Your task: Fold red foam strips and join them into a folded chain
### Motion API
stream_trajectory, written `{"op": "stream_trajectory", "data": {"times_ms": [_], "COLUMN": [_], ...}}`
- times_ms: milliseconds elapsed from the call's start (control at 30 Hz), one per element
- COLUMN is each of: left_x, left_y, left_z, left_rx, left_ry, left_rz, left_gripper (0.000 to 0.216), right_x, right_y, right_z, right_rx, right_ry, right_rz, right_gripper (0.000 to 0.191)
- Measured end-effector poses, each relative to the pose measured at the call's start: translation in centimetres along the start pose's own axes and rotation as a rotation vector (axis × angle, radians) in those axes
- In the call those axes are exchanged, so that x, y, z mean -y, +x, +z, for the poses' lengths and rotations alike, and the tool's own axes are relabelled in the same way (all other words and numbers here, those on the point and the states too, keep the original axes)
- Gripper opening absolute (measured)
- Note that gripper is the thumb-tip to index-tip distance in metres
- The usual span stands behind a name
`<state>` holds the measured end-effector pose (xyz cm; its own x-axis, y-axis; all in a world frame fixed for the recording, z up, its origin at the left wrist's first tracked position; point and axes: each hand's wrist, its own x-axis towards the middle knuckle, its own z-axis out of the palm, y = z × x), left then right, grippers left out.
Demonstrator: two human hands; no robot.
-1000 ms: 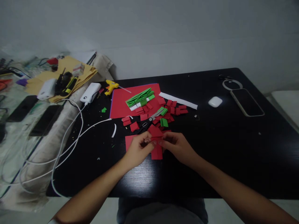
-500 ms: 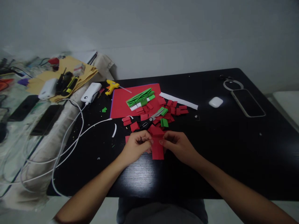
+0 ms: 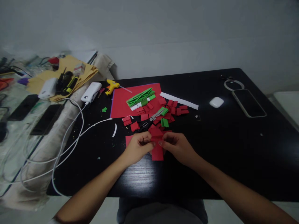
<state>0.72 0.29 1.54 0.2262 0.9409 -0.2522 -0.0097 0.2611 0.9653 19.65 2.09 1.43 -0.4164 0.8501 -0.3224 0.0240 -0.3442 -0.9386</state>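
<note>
A strip of red paper [image 3: 157, 153] is pinched between my two hands near the front middle of the table. My left hand [image 3: 139, 145] grips its left edge, thumb on top and fingers curled beneath. On the opposite edge, my right hand [image 3: 175, 143] holds it the same way. The strip's lower end hangs free toward me. Just beyond my hands lie black-handled scissors [image 3: 152, 119] on a heap of small folded red paper pieces [image 3: 174, 109]. Two folded green pieces [image 3: 164, 122] rest among them. Another red sheet [image 3: 128, 140] is partly hidden behind my left hand.
A red sheet [image 3: 119, 102] carries folded green paper strips [image 3: 141, 97]. A yellow glue gun [image 3: 112, 86], white paper strip [image 3: 179, 101], white earbud case [image 3: 216, 102] and phone [image 3: 249, 103] lie around. White cables [image 3: 80, 133] cross the left side, near a power bank [image 3: 91, 91].
Both thumbs have shifted slightly along the red strip and sit a little closer together. The view has moved very slightly; everything else on the table stays put.
</note>
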Motion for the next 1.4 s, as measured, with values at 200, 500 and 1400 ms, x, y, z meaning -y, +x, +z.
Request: {"op": "stream_trajectory", "data": {"times_ms": [200, 500, 1400], "left_x": [-0.4, -0.1, -0.7], "left_y": [0.2, 0.0, 0.0], "left_z": [-0.7, 0.3, -0.5], "left_rx": [0.031, 0.080, -0.007], "left_ry": [-0.064, -0.106, 0.037], "left_rz": [-0.046, -0.008, 0.042], "left_gripper": [0.017, 0.018, 0.027], "right_x": [0.3, -0.1, -0.5], "right_y": [0.1, -0.1, 0.0], "right_z": [0.0, 0.1, -0.3], "right_rx": [-0.033, -0.009, 0.046], "right_ry": [0.021, -0.036, 0.046], "right_rz": [0.006, -0.024, 0.017], "right_gripper": [0.027, 0.023, 0.034]}}
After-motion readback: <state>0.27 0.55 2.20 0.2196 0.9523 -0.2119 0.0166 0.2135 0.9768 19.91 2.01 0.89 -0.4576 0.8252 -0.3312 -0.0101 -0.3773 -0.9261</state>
